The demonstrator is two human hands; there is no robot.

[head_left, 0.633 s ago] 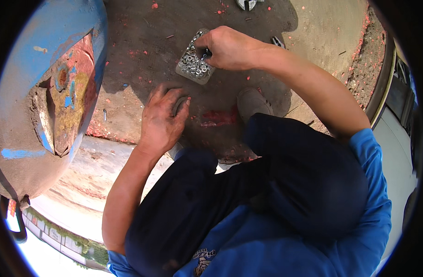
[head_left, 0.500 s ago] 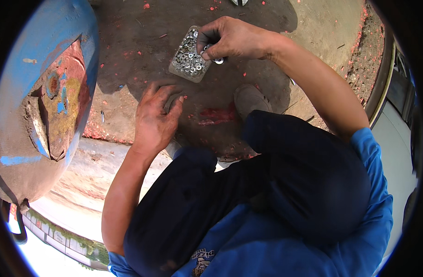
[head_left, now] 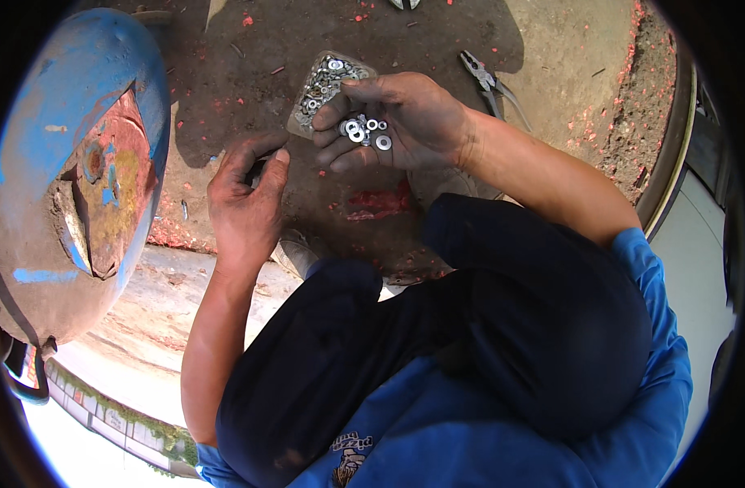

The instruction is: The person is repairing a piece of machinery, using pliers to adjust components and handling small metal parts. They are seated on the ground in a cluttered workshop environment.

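Observation:
My right hand [head_left: 393, 122] is turned palm up beside the tub, fingers slightly cupped. Several shiny washers and nuts [head_left: 364, 130] rest on its fingers and palm. Partly behind its fingers stands a shallow clear tub [head_left: 298, 124] filled with small metal washers and nuts [head_left: 324, 77]. To the left of the tub, my left hand [head_left: 246, 195] is held above the ground with its back showing. Its fingers are loosely bent, the thumb apart from them, and no object shows in it.
Pliers [head_left: 485, 80] with spread handles lie beyond my right wrist. At the left stands a large rounded blue metal body [head_left: 137, 61] with peeling paint. A red patch [head_left: 379, 203] marks the dirt ground between my feet. A pale vehicle panel [head_left: 688, 244] is at the right.
My right hand has come out of the tub and turned palm up, with washers and nuts on it. My left hand has shifted slightly left. The pliers have come into sight.

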